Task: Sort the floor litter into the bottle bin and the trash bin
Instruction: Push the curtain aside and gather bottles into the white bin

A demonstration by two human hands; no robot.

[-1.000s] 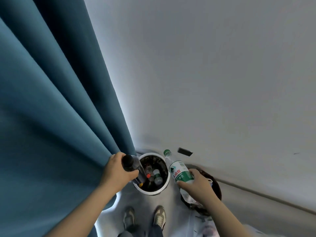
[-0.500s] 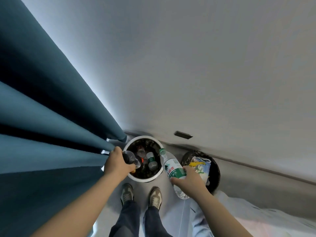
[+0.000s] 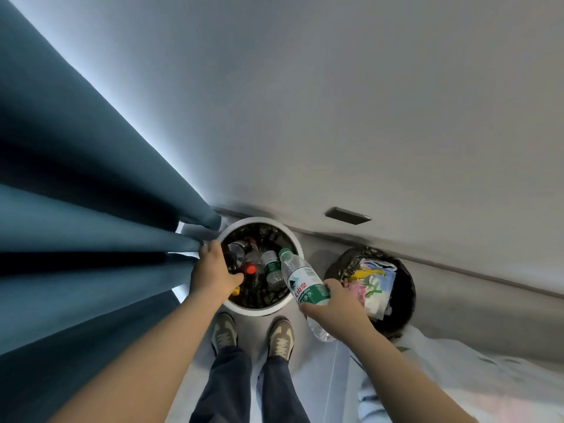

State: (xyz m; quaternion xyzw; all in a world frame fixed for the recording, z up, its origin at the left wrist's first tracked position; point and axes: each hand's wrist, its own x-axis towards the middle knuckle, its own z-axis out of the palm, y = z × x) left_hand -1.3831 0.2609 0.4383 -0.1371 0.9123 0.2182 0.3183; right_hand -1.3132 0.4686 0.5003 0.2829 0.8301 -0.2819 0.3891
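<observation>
Shoes (image 3: 224,331) lowest in view, toes toward both bins.

Left hand (image 3: 213,276) just ahead of them, fingers curled round a dark bottle (image 3: 231,260). It is held over the near-left part of the bottle bin (image 3: 256,310) mouth.

Right hand (image 3: 332,309) wraps the lower half of a water bottle (image 3: 305,285) with a green label. The green cap points up and left, so the neck overhangs the bin's right rim. The base sticks out below the wrist.

Just past the left hand's knuckles, several bottles already lie inside, one with a red cap (image 3: 250,268).

Just beside the right hand, on its right: trash bin (image 3: 404,300), black liner, holding paper and wrappers (image 3: 374,285).

Curtain (image 3: 91,209) hangs close along the left hand's outer side.

Step, as I read it: dropping two bottles into the bottle bin.

Next move calls for loosening the left grip so the dark bottle falls inside. Then the right hand should swing leftward until the whole water bottle is over the opening before letting go. Otherwise it may tip off the rim.
</observation>
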